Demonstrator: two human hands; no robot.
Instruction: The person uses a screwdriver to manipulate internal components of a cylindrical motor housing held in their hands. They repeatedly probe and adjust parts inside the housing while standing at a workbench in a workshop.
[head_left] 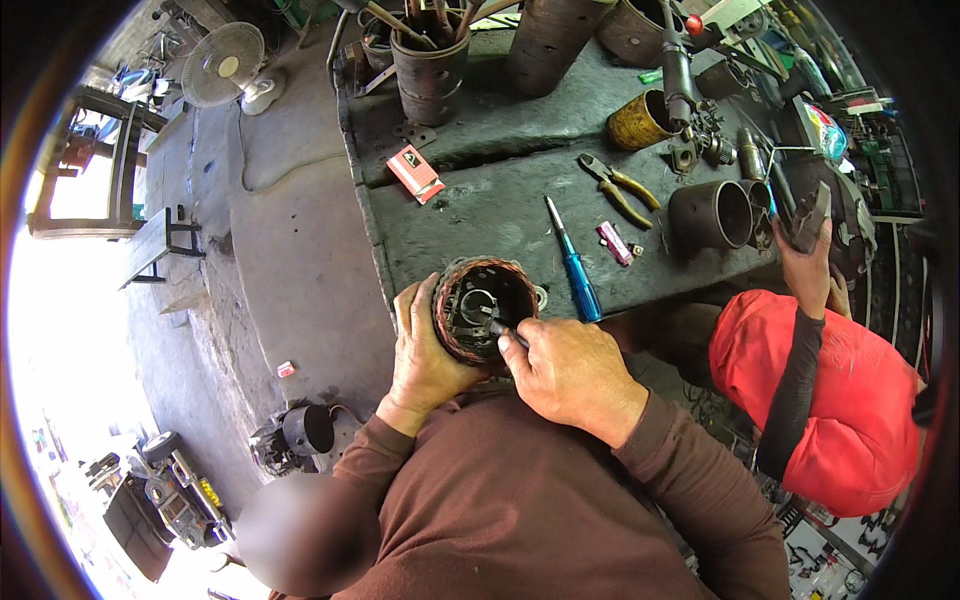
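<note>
A cylindrical metal part with copper windings around its rim (450, 292) is held near the front edge of the bench, close to my body. My left hand (425, 355) is closed around its left side. My right hand (570, 370) grips a dark slim tool (510, 330), whose far end is down inside the cylinder among small metal fittings. Just beyond, on the bench top, lie a blue-handled screwdriver (580, 280), yellow-handled pliers (630, 200), a small pink item (615, 243) and a red-and-white box (414, 174).
Metal cylinders (710, 215), a yellow can (635, 122) and containers of tools (428, 80) stand on the bench (470, 220). A co-worker in red (840, 420) works at the right. A fan (228, 67), small table (150, 245) and machinery (305, 432) are at the left.
</note>
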